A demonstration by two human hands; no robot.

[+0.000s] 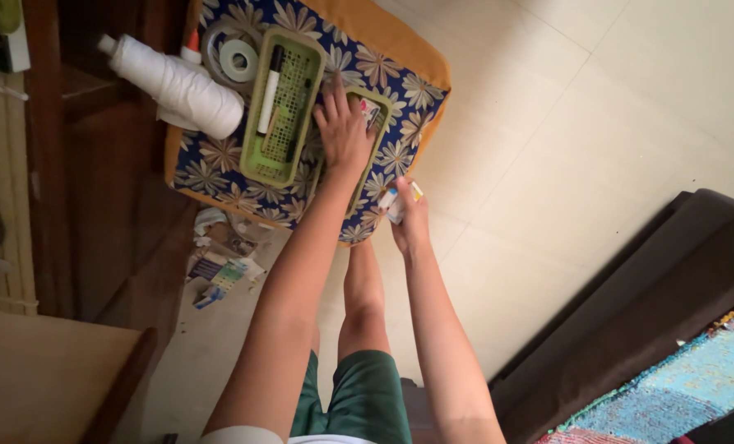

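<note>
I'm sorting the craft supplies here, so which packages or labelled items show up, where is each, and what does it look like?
Small box: in the right hand, off the cushion's edge; white with yellow and blue.
Small packet: in the smaller green tray, by the left hand; whitish with pink.
Printed packets: on the floor below the cushion; crumpled, blue-green and white.

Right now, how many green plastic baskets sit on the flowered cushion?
2: a larger green plastic basket holding a marker, left of the left hand; a smaller green plastic basket mostly hidden under that hand. Others may be hidden.
</note>
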